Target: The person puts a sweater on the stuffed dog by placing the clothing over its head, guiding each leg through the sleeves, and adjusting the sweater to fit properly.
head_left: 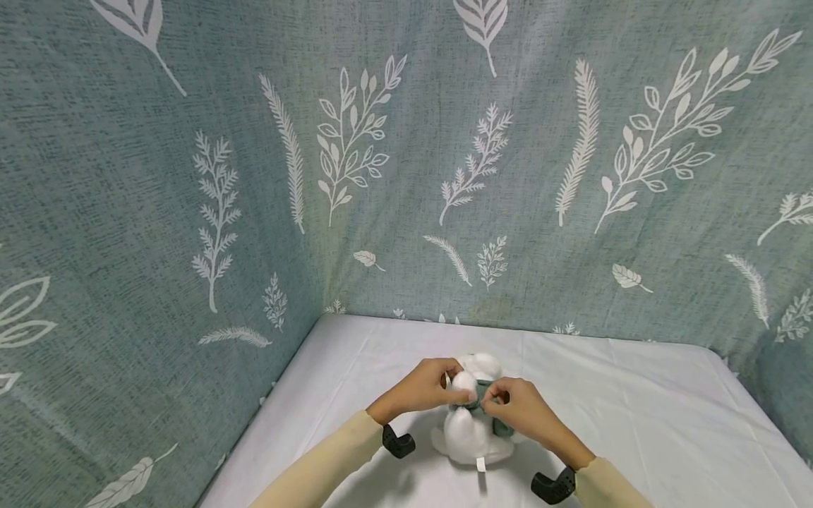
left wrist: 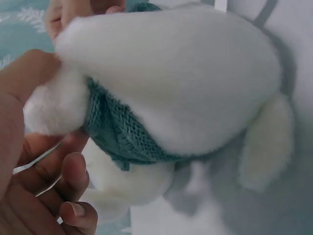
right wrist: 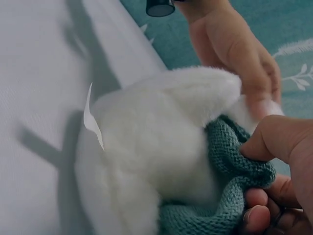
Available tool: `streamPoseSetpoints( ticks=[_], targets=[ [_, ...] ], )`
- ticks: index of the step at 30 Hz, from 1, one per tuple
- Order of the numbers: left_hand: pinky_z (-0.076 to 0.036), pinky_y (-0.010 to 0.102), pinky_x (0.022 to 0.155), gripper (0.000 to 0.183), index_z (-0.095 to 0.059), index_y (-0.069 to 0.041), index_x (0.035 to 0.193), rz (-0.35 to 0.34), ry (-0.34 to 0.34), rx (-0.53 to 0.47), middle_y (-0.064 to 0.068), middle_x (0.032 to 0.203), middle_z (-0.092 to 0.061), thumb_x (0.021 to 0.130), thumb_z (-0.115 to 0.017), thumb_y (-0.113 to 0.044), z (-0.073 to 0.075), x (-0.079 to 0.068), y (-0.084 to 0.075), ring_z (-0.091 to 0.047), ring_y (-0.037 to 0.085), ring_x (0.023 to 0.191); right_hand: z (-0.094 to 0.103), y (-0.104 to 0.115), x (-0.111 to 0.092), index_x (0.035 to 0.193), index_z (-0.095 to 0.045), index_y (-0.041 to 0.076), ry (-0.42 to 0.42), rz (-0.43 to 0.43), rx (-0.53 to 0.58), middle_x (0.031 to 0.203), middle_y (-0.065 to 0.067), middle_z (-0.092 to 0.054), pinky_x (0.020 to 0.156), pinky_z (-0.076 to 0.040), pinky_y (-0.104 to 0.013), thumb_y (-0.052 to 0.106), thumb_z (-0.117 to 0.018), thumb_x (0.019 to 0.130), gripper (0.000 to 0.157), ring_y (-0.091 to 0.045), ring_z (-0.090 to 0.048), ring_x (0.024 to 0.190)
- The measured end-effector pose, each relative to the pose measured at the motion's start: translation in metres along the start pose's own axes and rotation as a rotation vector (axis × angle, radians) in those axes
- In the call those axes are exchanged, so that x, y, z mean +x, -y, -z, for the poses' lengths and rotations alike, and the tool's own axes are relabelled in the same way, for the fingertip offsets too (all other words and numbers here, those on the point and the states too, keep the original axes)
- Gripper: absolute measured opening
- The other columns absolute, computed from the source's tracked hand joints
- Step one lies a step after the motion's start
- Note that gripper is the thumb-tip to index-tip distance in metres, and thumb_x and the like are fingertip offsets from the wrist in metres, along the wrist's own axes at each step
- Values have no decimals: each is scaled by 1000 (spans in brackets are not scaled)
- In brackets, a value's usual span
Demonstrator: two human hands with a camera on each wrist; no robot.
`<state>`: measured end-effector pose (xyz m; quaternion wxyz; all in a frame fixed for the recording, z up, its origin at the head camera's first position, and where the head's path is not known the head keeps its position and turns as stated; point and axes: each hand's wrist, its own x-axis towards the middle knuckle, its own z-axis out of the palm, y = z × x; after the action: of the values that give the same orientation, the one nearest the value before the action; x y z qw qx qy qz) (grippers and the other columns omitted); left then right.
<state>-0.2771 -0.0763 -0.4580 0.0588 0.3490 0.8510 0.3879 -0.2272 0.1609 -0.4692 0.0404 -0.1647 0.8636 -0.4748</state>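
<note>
A fluffy white plush toy (head_left: 466,437) sits on the white-covered table, its tagged side towards me. Around its upper part is a teal knitted garment (right wrist: 227,152); the frames do not settle whether it is a sweater or a vest. With thumb and fingers my left hand (head_left: 419,386) grips a rounded white limb (left wrist: 56,105) that pokes out of the knit. My right hand (head_left: 524,406) pinches a bunched edge of the garment between thumb and fingers. In the right wrist view, the knit stands away from the plush body. The toy's face is hidden.
A white tag (head_left: 480,464) sticks out at the toy's base. Black wrist devices sit on both forearms, one by the left cuff (head_left: 399,442). The white tablecloth (head_left: 603,395) meets teal leaf-patterned curtains (head_left: 406,176) at the back and left.
</note>
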Motion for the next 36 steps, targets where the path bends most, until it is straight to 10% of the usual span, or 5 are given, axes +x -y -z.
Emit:
streamPoseSetpoints(
  ticks=[24,29,36],
  targets=[
    [-45,27,65,10,-70,-23,106,120,-35,-139,-5,91,-65,97,-68,-25,11,-7,5,-52,9,70,5,4,2,91,-71,17,-17,79,-105,73,2,-56,59,-42,-28,21,-73,96,6,-10,-46,61],
    [-49,28,70,13,-71,-24,107,115,-34,-115,-6,92,-67,95,-68,-26,10,-5,1,-58,9,76,8,4,0,112,-67,16,-10,167,-87,82,2,-58,56,-45,-28,37,-79,91,32,-11,-49,61],
    [-49,29,70,11,-71,-22,103,146,-51,-113,-6,90,-66,94,-70,-28,8,-6,2,-58,9,77,12,2,0,106,-68,14,-72,134,-178,85,3,-59,58,-45,-29,21,-87,84,30,-12,-51,66]
  ],
)
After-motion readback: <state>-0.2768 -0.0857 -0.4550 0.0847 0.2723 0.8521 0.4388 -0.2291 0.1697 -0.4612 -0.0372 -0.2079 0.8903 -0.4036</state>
